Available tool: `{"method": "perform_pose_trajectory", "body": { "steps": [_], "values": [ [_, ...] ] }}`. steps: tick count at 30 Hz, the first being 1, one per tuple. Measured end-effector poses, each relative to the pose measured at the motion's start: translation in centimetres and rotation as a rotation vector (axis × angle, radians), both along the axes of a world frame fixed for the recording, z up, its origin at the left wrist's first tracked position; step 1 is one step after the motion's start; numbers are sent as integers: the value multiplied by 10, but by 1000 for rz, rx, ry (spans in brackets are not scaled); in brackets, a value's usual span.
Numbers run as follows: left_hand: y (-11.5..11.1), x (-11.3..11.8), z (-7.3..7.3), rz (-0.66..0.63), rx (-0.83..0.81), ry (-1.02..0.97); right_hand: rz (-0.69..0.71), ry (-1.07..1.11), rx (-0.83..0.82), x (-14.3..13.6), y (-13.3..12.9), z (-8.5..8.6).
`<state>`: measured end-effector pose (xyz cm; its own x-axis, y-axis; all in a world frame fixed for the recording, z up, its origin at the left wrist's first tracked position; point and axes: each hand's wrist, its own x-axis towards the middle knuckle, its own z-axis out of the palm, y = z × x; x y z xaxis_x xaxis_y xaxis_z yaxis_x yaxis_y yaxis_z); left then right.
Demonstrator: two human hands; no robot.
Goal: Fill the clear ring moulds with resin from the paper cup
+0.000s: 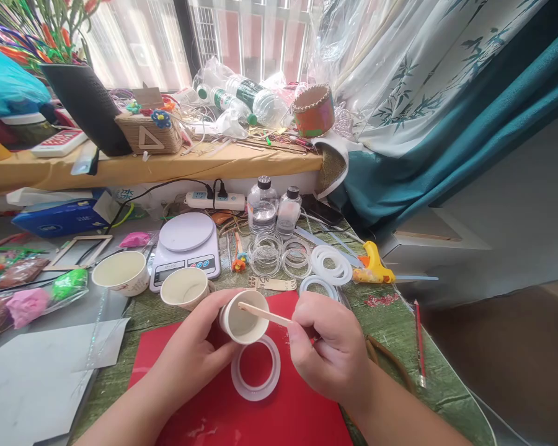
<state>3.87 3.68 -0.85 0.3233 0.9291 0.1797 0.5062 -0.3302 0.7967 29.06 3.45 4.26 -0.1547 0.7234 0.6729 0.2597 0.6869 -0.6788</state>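
We had free room on the red sheet [260,427] toward its near edge, between our forearms [137,393]. Farther in, the white ring [255,393] lay in the way, and above, the wooden stick [272,317] barred the gap from our right hand [332,347] to the held cup [244,329]. Beyond the sheet's far edge, the clear rings [265,272] blocked. Near the right edge of the table [446,396], a hand could pass between the brown loop [393,357] and the red pencil [419,341]; the glue gun [374,263] lay beyond.
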Motion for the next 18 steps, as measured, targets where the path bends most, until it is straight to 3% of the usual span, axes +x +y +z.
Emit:
{"method": "perform_pose_trajectory", "body": {
  "steps": [10, 15, 18],
  "values": [
    [0, 0, 2, 2, 18, 1, 0, -59, -41, 1, 2, -6],
    [1, 2, 4, 11, 50, -13, 18, -195, -466, -5, 10, -15],
    [1, 2, 5, 20, 57, -12, 107, -120, -779, -9, 12, -18]
  ]
}}
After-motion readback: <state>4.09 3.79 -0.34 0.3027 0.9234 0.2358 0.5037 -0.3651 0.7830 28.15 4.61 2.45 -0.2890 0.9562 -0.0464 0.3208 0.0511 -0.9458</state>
